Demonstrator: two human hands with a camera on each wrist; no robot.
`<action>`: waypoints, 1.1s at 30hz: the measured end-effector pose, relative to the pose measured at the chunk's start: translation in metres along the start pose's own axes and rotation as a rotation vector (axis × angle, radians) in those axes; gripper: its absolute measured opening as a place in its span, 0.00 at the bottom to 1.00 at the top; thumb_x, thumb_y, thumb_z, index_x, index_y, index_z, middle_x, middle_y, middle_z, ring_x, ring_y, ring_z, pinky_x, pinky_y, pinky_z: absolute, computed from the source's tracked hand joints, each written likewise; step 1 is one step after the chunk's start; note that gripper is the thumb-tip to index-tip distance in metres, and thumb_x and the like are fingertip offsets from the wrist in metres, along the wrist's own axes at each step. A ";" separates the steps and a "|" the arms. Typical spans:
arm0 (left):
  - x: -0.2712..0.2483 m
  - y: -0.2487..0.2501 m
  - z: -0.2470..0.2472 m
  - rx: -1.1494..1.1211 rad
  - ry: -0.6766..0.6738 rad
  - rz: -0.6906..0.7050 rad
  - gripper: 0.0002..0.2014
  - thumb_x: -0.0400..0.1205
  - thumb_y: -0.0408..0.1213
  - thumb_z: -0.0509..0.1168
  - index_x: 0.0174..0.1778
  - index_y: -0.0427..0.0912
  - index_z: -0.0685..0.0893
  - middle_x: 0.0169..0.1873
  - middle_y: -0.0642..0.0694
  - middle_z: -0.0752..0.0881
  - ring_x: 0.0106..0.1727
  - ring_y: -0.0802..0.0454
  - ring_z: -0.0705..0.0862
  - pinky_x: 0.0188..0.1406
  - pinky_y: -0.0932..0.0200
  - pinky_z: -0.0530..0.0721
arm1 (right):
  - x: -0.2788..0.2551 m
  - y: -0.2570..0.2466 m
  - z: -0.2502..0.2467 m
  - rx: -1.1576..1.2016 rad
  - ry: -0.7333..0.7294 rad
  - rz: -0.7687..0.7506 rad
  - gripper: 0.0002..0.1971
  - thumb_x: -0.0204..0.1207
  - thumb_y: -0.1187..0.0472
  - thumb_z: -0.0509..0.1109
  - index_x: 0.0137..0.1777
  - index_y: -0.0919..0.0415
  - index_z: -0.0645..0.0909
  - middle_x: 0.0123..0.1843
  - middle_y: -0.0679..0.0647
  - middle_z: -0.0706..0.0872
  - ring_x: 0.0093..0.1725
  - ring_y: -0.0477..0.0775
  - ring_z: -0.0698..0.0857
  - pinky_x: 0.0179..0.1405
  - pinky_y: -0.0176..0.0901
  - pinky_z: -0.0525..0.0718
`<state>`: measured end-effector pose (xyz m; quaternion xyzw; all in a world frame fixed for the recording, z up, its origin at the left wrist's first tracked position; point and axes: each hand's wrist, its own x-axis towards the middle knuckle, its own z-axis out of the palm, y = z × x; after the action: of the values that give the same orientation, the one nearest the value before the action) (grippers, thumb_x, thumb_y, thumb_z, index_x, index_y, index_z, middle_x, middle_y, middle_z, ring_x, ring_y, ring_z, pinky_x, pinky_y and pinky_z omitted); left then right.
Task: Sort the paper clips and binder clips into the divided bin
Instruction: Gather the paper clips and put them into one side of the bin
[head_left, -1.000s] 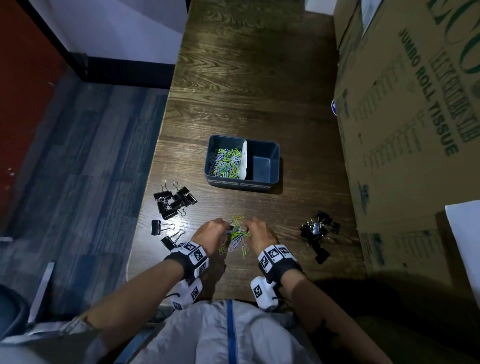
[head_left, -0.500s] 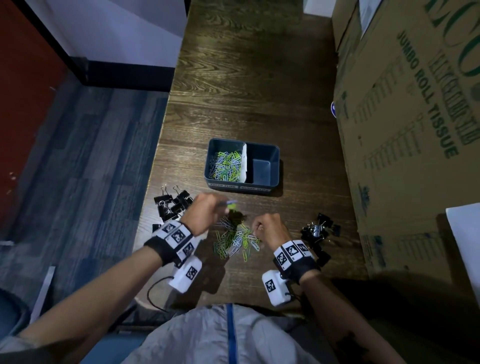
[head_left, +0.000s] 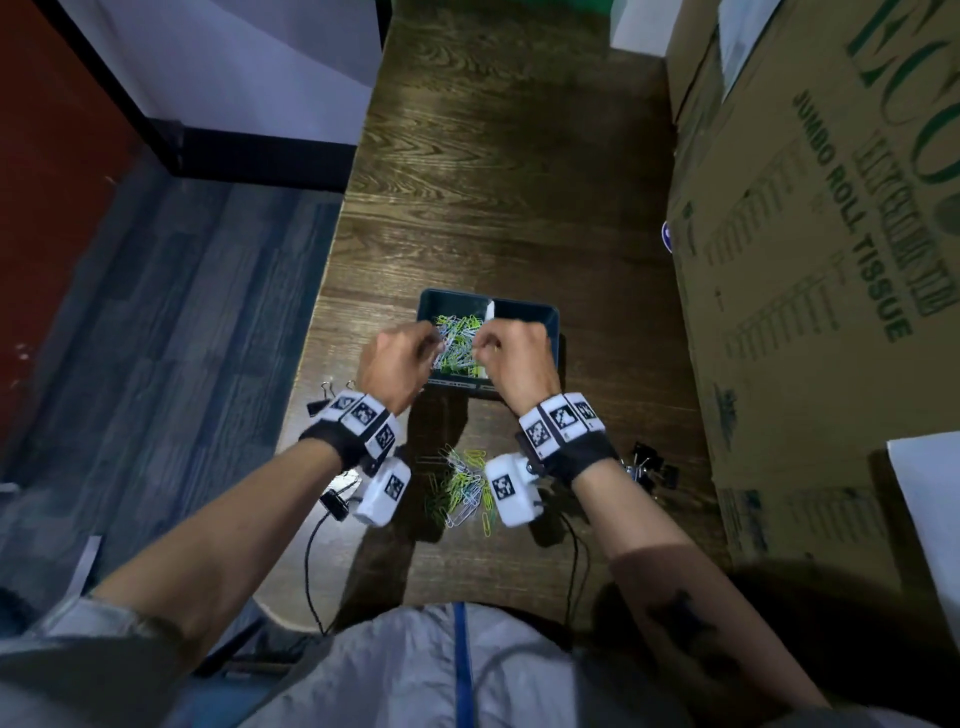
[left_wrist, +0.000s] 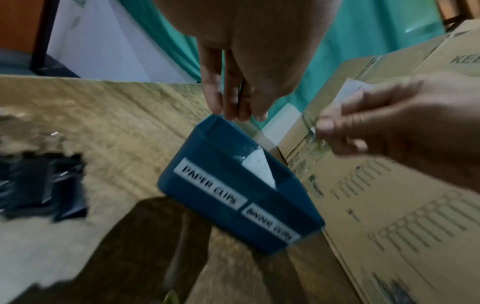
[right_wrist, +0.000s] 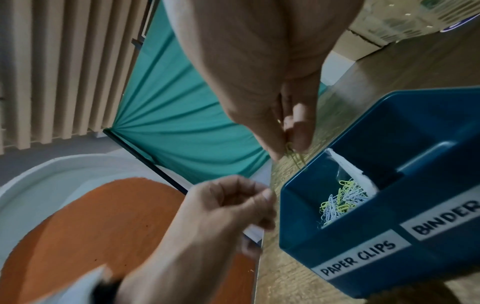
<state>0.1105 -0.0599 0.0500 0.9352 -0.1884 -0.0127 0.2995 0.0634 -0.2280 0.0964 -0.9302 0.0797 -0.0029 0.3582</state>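
Right hand (right_wrist: 272, 86): fingertips pinch a yellow-green paper clip (right_wrist: 294, 157) above the bin (head_left: 548, 325), frame centre
Left hand (head_left: 395, 364): fingers curled; contents cannot be told
Loose paper clips (head_left: 462, 486): partly hidden by wrists
Binder clips (head_left: 649, 465): mostly hidden

Head view: from above, looking steeply down the table (head_left: 509, 182). Wrist views: low and close, looking along each hand — left from the bin's left, right from its front. All three share the divided bin (head_left: 550, 322).
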 end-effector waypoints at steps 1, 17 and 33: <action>-0.013 -0.001 0.004 0.010 0.010 0.008 0.04 0.81 0.38 0.70 0.48 0.45 0.87 0.39 0.49 0.90 0.33 0.54 0.84 0.27 0.67 0.77 | 0.008 -0.002 0.001 0.021 0.034 0.000 0.04 0.75 0.69 0.76 0.42 0.62 0.90 0.39 0.55 0.91 0.39 0.50 0.87 0.38 0.38 0.81; -0.126 -0.040 0.062 0.224 -0.731 -0.086 0.52 0.63 0.62 0.78 0.77 0.47 0.59 0.63 0.45 0.69 0.61 0.44 0.76 0.51 0.43 0.84 | -0.090 0.099 0.042 -0.228 -0.586 0.302 0.20 0.71 0.59 0.81 0.62 0.54 0.82 0.58 0.54 0.87 0.56 0.56 0.87 0.57 0.53 0.86; -0.134 -0.024 0.082 0.084 -0.570 0.000 0.34 0.73 0.49 0.75 0.73 0.48 0.69 0.61 0.48 0.75 0.54 0.48 0.82 0.51 0.53 0.85 | -0.111 0.109 0.082 -0.205 -0.448 0.334 0.28 0.69 0.61 0.80 0.65 0.46 0.71 0.65 0.51 0.76 0.63 0.59 0.81 0.56 0.52 0.83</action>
<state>-0.0166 -0.0395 -0.0426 0.9055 -0.2652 -0.2672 0.1957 -0.0568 -0.2362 -0.0313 -0.9131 0.1503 0.2693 0.2665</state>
